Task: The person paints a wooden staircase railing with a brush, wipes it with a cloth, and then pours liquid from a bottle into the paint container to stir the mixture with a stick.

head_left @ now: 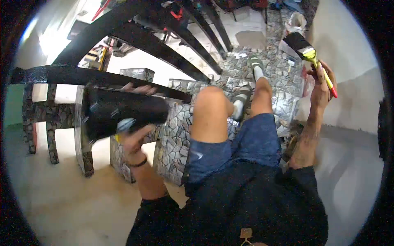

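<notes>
A wide paintbrush with black bristles (297, 42) and a yellow handle with a red end is in my right hand (321, 80), its fingers wrapped round the handle and its bristles pointing up and left. My left hand (135, 141) lies against the near side of a black cylindrical container (127, 110), which is tilted on its side, with fingers also showing at its far edge. The container is blurred by motion, and what is inside it is hidden. Behind it runs a dark railing (115, 78) with several slanting dark bars.
Stone-patterned steps (174, 135) lie below and ahead, with my bare knees over them. A pale wall (349, 53) rises on the right. A whitish bag (296, 22) stands by the wall at the top. Assorted items lie beyond the railing.
</notes>
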Demonstrator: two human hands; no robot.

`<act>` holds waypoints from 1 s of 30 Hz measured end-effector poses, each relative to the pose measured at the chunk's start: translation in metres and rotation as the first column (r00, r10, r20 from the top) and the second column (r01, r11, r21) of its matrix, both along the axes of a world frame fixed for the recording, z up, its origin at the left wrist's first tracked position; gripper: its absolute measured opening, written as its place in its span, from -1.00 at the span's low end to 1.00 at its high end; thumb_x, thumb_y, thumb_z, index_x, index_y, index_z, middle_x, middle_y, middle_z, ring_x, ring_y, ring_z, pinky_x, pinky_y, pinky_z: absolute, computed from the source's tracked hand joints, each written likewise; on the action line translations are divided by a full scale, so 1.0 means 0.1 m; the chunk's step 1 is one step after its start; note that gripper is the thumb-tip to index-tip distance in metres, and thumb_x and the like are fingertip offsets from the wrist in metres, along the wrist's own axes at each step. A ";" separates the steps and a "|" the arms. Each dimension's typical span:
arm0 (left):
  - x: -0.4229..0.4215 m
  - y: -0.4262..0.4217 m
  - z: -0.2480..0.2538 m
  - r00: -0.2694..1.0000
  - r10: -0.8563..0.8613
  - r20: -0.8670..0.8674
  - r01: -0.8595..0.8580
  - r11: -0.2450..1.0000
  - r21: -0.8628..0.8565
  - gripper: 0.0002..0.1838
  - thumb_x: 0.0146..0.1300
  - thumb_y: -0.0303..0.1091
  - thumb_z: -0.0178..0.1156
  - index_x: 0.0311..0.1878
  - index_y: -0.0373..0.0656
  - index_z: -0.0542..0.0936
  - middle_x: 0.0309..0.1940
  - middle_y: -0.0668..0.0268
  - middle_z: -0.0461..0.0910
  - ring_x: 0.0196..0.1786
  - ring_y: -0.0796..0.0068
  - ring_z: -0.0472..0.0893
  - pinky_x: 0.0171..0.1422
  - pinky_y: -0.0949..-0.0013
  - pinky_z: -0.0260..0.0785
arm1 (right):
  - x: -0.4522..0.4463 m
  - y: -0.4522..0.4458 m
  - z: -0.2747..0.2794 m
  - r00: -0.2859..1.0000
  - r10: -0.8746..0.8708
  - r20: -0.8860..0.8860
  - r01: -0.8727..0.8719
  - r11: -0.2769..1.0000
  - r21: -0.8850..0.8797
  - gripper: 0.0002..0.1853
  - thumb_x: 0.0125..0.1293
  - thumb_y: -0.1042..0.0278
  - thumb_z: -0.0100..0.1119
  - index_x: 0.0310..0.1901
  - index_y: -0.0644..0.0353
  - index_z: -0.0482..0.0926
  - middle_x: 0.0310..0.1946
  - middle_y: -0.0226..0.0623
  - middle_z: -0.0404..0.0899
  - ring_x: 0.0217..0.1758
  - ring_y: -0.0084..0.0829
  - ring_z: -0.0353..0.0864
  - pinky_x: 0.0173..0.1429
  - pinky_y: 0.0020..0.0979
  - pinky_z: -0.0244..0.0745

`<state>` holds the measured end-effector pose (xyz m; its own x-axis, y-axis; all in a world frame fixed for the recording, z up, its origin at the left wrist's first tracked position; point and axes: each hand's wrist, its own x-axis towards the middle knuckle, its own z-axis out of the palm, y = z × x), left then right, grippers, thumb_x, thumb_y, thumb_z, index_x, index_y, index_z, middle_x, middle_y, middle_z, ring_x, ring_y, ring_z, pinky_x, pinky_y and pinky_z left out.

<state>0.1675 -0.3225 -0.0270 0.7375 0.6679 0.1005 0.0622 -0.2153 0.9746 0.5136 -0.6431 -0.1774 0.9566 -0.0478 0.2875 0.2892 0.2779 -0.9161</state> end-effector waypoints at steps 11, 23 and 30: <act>3.03 -0.20 -1.59 0.874 -0.470 -0.121 0.379 0.817 -0.435 -0.74 -0.02 -0.48 0.43 -0.23 -0.34 0.66 -0.27 0.33 0.68 -0.26 0.59 0.61 -0.11 0.48 0.46 | 1.08 0.12 -0.51 0.978 -0.049 -0.201 0.032 0.996 -0.087 -0.59 0.40 0.15 0.06 0.09 0.32 0.47 -0.09 -0.10 0.56 -0.13 -0.36 0.61 -0.03 -0.30 0.55; 3.63 -0.93 -1.75 0.922 -0.359 0.149 0.340 0.930 0.138 -0.31 -0.26 -0.19 0.53 0.01 -0.22 0.51 -0.09 0.09 0.61 -0.02 0.15 0.60 0.07 0.25 0.44 | 0.80 0.92 -1.31 0.842 0.259 -0.473 -0.166 0.959 0.230 -0.55 0.39 0.07 -0.04 0.15 0.23 0.42 0.04 -0.15 0.53 0.06 -0.21 0.54 0.15 -0.18 0.46; 3.15 -1.35 -1.39 0.911 -0.309 0.273 0.323 0.947 -0.004 -0.18 -0.21 -0.19 0.50 0.13 -0.24 0.31 -0.03 0.10 0.46 0.06 0.11 0.49 0.17 0.25 0.34 | 0.19 0.89 -1.12 0.910 0.296 -0.292 -0.137 0.876 0.463 -0.50 0.34 0.08 -0.10 0.15 0.29 0.42 0.06 -0.14 0.52 0.07 -0.19 0.53 0.17 -0.14 0.45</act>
<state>0.4828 -0.4579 -0.1661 0.8613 0.4133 0.2955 -0.2636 -0.1338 0.9553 0.5328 -0.5539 -0.2897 0.9895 0.1316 -0.0603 -0.1342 0.6779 -0.7228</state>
